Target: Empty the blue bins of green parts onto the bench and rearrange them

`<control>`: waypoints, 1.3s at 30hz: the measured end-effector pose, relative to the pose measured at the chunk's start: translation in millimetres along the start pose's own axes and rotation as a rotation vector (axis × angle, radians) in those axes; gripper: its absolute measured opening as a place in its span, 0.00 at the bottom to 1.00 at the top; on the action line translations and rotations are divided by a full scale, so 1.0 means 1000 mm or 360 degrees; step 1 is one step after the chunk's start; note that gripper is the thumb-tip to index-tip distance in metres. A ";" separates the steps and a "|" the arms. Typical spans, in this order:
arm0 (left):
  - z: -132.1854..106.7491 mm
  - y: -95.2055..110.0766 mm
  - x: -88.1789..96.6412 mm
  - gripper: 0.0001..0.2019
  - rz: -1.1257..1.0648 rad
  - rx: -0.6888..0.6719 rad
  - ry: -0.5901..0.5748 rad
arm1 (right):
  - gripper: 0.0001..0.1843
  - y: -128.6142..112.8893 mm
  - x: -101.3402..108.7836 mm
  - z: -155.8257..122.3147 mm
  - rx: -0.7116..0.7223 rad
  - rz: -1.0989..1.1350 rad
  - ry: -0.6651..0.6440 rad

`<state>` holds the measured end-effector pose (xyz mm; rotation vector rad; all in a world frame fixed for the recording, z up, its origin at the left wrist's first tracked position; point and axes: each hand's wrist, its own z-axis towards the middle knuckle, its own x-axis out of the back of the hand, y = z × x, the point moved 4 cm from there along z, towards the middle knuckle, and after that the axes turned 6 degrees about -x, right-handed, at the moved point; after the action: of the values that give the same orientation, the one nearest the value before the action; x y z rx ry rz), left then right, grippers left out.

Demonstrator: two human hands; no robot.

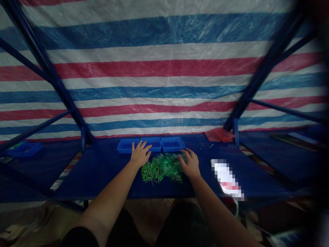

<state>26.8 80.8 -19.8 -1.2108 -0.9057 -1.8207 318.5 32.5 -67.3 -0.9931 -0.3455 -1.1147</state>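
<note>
Left hand (140, 154) and right hand (190, 164) lie on a blue bench (97, 175), fingers spread open and holding nothing, either side of a heap of small green pieces (161, 168). Three blue trays (154, 143) stand just beyond, at the far side.

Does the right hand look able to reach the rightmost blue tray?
Probably yes: the right hand rests at the edge of the green pieces, and the rightmost blue tray lies just beyond its fingertips, with nothing visible standing between them.
</note>
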 end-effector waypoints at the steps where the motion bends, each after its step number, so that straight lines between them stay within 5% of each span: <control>1: 0.003 -0.002 -0.004 0.21 -0.0002 0.0018 -0.0050 | 0.22 0.001 0.000 0.000 -0.0019 -0.0004 0.0020; 23: 0.005 0.006 -0.014 0.17 -0.0042 0.0149 0.0054 | 0.20 -0.011 -0.003 -0.003 0.0131 -0.0008 -0.0331; 29: 0.003 0.006 0.000 0.18 -0.0072 0.0053 0.0132 | 0.22 -0.018 0.003 -0.005 0.0232 0.0116 -0.0452; 34: -0.038 0.008 0.014 0.19 -0.0241 0.0087 0.0406 | 0.30 -0.017 0.003 -0.006 0.0304 0.0206 -0.0539; 39: -0.096 0.024 -0.007 0.32 -0.0498 0.0104 0.0189 | 0.40 -0.015 -0.002 -0.010 0.0312 0.0106 -0.0687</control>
<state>10.0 -11.7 -51.5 -0.9495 -1.1255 -2.0655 302.6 24.4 -66.9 -1.0571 -0.7497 -0.7831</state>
